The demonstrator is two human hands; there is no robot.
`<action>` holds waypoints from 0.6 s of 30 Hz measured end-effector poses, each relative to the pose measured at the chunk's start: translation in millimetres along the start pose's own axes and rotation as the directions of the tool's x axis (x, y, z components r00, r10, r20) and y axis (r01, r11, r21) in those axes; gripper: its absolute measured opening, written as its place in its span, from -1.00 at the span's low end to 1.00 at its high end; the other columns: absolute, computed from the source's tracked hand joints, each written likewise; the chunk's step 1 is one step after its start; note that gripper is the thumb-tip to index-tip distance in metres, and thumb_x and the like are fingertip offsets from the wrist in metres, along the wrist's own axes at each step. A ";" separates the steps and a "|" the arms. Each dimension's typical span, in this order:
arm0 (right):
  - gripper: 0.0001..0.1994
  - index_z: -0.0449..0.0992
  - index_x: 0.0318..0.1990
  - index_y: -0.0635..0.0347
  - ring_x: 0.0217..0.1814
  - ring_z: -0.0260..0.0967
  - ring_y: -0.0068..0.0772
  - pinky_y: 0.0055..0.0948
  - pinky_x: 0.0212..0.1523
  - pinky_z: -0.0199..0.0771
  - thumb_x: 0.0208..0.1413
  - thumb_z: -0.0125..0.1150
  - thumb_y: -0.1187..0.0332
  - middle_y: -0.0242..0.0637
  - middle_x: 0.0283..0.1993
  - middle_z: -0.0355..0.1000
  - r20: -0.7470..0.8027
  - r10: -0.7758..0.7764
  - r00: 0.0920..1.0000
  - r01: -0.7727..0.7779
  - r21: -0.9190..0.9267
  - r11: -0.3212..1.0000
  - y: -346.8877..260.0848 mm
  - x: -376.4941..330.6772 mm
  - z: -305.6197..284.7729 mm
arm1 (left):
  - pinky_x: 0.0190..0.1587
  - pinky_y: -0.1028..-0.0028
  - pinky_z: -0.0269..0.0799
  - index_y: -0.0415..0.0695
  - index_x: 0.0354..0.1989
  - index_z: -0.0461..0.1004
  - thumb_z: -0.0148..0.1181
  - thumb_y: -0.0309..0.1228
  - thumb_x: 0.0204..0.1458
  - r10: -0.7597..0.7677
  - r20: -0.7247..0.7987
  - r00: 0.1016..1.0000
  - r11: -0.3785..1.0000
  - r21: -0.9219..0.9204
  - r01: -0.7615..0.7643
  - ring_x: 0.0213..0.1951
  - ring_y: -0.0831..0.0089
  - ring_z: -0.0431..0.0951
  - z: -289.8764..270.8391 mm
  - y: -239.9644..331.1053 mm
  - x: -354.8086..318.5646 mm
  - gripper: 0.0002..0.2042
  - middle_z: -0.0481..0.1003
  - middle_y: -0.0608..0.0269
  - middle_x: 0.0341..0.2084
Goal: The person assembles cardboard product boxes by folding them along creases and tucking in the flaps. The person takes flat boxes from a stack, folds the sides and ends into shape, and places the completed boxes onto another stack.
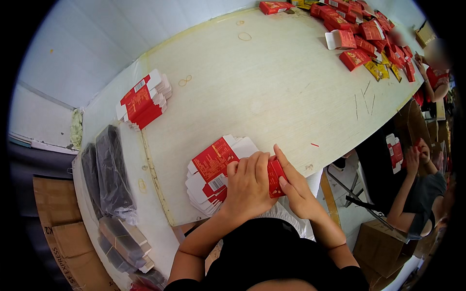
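One red box (275, 177): at the near edge of the pale surface (262, 92), upright between the person's two hands, just beside a stack of flat cartons.
Left hand (250, 184): back upward, fingers bent and closed in on the box's left side; its lower part covers some of the stack.
Right hand (297, 194): fingers extended along the box's right side, thumb on its near face, holding it against the other hand.
Near stack (213, 157): flat red and white cartons, fanned unevenly, a barcode panel showing.
Far stack (143, 104): more flat cartons, farther off on the left.
Loose rubber bands (185, 81): lying past the stacks.
Dark wrapped bundles (114, 169): side by side along the left, with a banded bundle (121, 240) of translucent pieces nearer.
Far right pile (357, 58): red boxes heaped together, yellow packets (380, 69) among them.
Co-workers: one in a grey top (422, 199), hands around something red, a flat carton (395, 153) near; another in red (437, 80) beside the pile.
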State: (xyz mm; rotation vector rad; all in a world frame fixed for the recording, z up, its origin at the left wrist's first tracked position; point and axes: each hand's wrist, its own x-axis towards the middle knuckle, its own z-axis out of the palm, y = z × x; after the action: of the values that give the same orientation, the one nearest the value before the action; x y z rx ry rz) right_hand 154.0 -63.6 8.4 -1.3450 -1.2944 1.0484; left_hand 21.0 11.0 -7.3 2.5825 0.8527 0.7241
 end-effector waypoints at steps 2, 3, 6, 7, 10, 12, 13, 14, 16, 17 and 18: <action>-0.39 -0.14 0.35 0.36 0.27 0.12 0.02 -0.31 0.29 -0.01 0.14 -0.17 0.43 0.14 0.28 0.04 -0.011 -0.044 0.999 0.042 -0.142 0.989 -2.9 -0.6 2.6 | -0.08 0.23 0.08 -0.23 0.04 0.15 0.32 -0.31 -0.31 0.006 -0.020 1.000 1.000 0.010 -0.005 -0.11 0.21 0.37 2.0 -0.6 -0.2 -0.31 0.34 0.08 -0.11; -0.38 -0.13 0.34 0.37 0.25 0.12 0.04 -0.29 0.27 0.03 0.13 -0.15 0.43 0.15 0.26 0.06 -0.008 -0.046 0.999 0.043 -0.230 0.972 -5.4 -0.4 5.1 | -0.08 0.23 0.08 -0.23 0.03 0.15 0.31 -0.31 -0.30 0.008 -0.031 0.999 1.000 0.015 -0.008 -0.12 0.21 0.36 3.5 -1.2 -0.5 -0.33 0.34 0.08 -0.12; -0.37 -0.12 0.33 0.39 0.19 0.14 0.09 -0.25 0.20 0.11 0.11 -0.11 0.42 0.16 0.20 0.10 -0.006 -0.044 0.999 0.038 -0.373 0.927 -8.4 -0.5 8.8 | -0.12 0.24 0.09 -0.23 0.00 0.21 0.24 -0.32 -0.25 0.051 -0.091 0.995 0.998 0.025 -0.049 -0.19 0.27 0.36 10.2 -4.5 -2.4 -0.42 0.33 0.14 -0.12; -0.36 -0.12 0.33 0.40 0.17 0.15 0.09 -0.24 0.19 0.13 0.11 -0.10 0.42 0.17 0.18 0.11 -0.008 -0.032 0.999 0.027 -0.348 0.937 -6.1 -1.0 7.9 | -0.12 0.23 0.09 -0.23 0.00 0.22 0.24 -0.32 -0.25 0.047 -0.090 0.995 0.999 0.027 -0.045 -0.19 0.27 0.36 10.8 -3.4 -1.4 -0.42 0.33 0.14 -0.12; -0.37 -0.11 0.33 0.41 0.14 0.16 0.10 -0.24 0.17 0.14 0.11 -0.10 0.44 0.17 0.16 0.12 -0.135 -0.158 0.978 0.126 -0.213 0.969 17.1 -0.8 16.2 | -0.11 0.22 0.09 -0.22 0.00 0.23 0.23 -0.32 -0.24 0.036 -0.084 0.996 0.997 0.077 -0.030 -0.17 0.26 0.35 10.4 1.7 3.4 -0.43 0.32 0.14 -0.12; -0.39 -0.09 0.32 0.41 0.12 0.16 0.10 -0.25 0.18 0.14 0.11 -0.10 0.45 0.17 0.16 0.12 -0.214 -0.226 0.950 0.182 -0.207 0.961 29.5 -1.7 21.9 | -0.09 0.21 0.08 -0.21 0.01 0.23 0.23 -0.31 -0.22 0.025 -0.086 0.996 0.986 0.166 -0.011 -0.16 0.25 0.34 8.7 6.5 7.4 -0.44 0.32 0.14 -0.12; -0.39 -0.07 0.32 0.42 0.11 0.16 0.10 -0.25 0.18 0.13 0.11 -0.11 0.45 0.17 0.16 0.13 -0.228 -0.232 0.945 0.175 -0.246 0.953 31.7 -0.9 25.3 | -0.09 0.21 0.07 -0.20 0.01 0.23 0.23 -0.31 -0.22 0.012 -0.075 0.997 0.988 0.152 0.000 -0.15 0.24 0.34 8.2 6.2 7.4 -0.44 0.32 0.14 -0.12; -0.40 -0.06 0.31 0.42 0.11 0.16 0.10 -0.25 0.18 0.13 0.11 -0.11 0.46 0.16 0.15 0.13 -0.248 -0.245 0.937 0.170 -0.288 0.943 32.1 -0.8 26.8 | -0.08 0.21 0.07 -0.20 0.01 0.23 0.23 -0.31 -0.22 0.007 -0.066 0.998 0.990 0.139 0.002 -0.15 0.23 0.34 7.6 5.9 4.6 -0.44 0.32 0.14 -0.12; -0.42 0.02 0.29 0.42 0.12 0.16 0.10 -0.23 0.17 0.16 0.10 -0.07 0.47 0.18 0.15 0.14 -0.278 -0.262 0.924 0.168 -0.320 0.932 28.7 -2.8 27.3 | -0.05 0.21 0.04 -0.19 0.01 0.24 0.24 -0.29 -0.21 0.011 -0.054 0.998 0.992 0.128 -0.004 -0.13 0.22 0.34 7.5 5.1 0.9 -0.45 0.32 0.14 -0.12; -0.43 0.05 0.28 0.41 0.12 0.18 0.11 -0.23 0.15 0.19 0.09 -0.04 0.47 0.19 0.15 0.14 -0.298 -0.262 0.918 0.153 -0.341 0.927 25.7 -2.3 24.3 | -0.06 0.21 0.05 -0.20 0.00 0.24 0.24 -0.28 -0.21 0.007 -0.025 1.000 0.993 0.114 -0.004 -0.12 0.21 0.34 2.0 6.8 4.4 -0.44 0.32 0.13 -0.13; -0.44 0.09 0.27 0.40 0.11 0.19 0.12 -0.23 0.13 0.23 0.09 -0.01 0.47 0.19 0.16 0.13 -0.310 -0.297 0.903 0.164 -0.390 0.906 27.6 -6.1 23.7 | -0.07 0.20 0.06 -0.21 -0.01 0.24 0.24 -0.27 -0.20 -0.009 -0.096 0.995 0.992 0.124 0.021 -0.13 0.21 0.34 4.2 8.4 5.7 -0.45 0.33 0.12 -0.13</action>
State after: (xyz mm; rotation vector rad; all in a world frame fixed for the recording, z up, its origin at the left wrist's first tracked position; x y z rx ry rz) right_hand 135.0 -67.3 -23.0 -1.5180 -1.3583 0.3782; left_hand 31.1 7.5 -4.9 2.6660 0.9746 0.8196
